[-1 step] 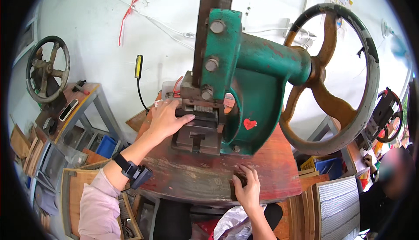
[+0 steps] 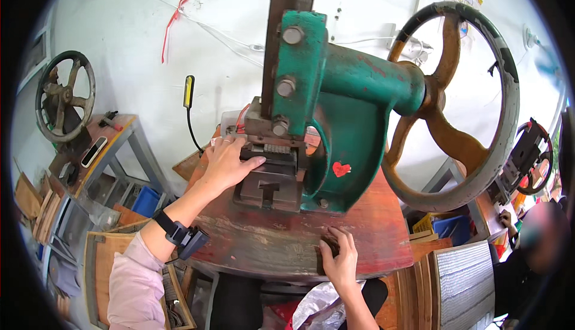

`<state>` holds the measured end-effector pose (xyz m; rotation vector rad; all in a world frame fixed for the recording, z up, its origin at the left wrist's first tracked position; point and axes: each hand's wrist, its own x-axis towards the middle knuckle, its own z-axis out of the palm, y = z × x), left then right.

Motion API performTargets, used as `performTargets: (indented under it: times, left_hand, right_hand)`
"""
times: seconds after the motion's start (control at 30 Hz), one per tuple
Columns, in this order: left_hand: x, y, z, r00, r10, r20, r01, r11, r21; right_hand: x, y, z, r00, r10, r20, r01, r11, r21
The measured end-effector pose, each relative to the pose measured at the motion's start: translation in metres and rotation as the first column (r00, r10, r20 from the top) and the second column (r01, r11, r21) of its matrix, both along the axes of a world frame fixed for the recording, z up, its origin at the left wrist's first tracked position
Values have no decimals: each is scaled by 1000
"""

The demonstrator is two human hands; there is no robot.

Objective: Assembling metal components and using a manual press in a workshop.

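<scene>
While the press (image 2: 350, 138) stands on the reddish desk (image 2: 269, 234), the left hand (image 2: 227, 161) lies against the left side of its lower tooling, just under the ram (image 2: 278, 111). This hand is spread, its thumb well apart from the fingers and pointing right along the dark block (image 2: 248, 187); its fingertips are partly hidden. The right hand (image 2: 341, 255) is at the near edge of the desk, fingers loosely bent and thumb apart; I cannot tell whether it grips anything. A red heart (image 2: 341, 169) marks the green frame, and a large wheel (image 2: 436, 97) stands at the right. Behind the desk, a lamp (image 2: 189, 92) rises near the wall.
</scene>
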<state>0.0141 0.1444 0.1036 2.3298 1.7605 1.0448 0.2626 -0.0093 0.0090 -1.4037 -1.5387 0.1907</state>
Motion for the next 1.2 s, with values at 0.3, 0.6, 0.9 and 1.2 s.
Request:
performTargets:
  times: [0.3, 0.6, 0.9, 1.2]
  left_hand:
    - [28, -7, 0, 973, 48, -224, -72, 992, -102]
    - [3, 29, 2, 977, 207, -60, -213, 970, -119]
    - [10, 36, 20, 974, 133, -183, -172, 961, -216]
    - [5, 34, 27, 974, 163, -158, -195, 957, -212]
  right_hand:
    - [6, -3, -7, 996, 60, -65, -59, 998, 24]
    - [6, -4, -7, 994, 51, -99, -47, 998, 35]
    - [4, -4, -5, 998, 31, -58, -29, 999, 41]
    - [2, -4, -2, 998, 26, -65, -22, 998, 51]
